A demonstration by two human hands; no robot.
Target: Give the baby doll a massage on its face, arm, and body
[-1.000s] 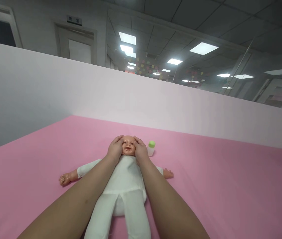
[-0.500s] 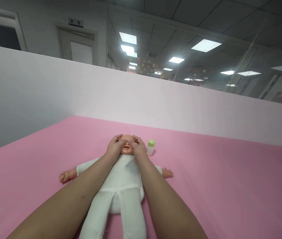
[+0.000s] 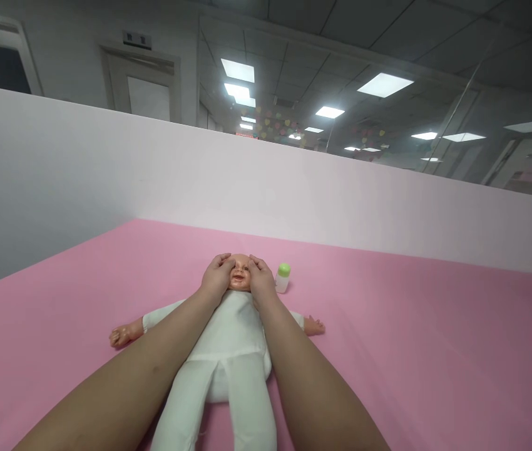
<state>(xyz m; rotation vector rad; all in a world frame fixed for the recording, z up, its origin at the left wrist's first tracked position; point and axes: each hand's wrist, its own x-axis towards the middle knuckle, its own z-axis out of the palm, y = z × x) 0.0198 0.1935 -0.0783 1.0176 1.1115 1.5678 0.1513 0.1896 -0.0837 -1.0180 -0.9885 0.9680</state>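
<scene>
On its back lies a baby doll (image 3: pixel 228 335) in white cloth, its arms spread out and its legs toward me. My left hand (image 3: pixel 218 275) cups the left side of the doll's head, fingers curled round it and thumb beside the eye. Against the right side of the head, my right hand (image 3: pixel 261 279) is wrapped the same way. Between my two thumbs the doll's face (image 3: pixel 240 277) shows, with its eyes, nose and mouth in sight. A small bottle (image 3: pixel 282 280) with a green cap stands just right of my right hand.
The doll lies on a pink padded surface (image 3: pixel 411 351). A low white wall (image 3: pixel 256 188) runs along the back and left side. Beyond it are a door (image 3: pixel 148 94), glass panels and lit ceiling lamps.
Both thumbs have slid outward from the middle of the doll's face toward its temples, uncovering the eyes. The hands still hold the head, and the view has shifted slightly.
</scene>
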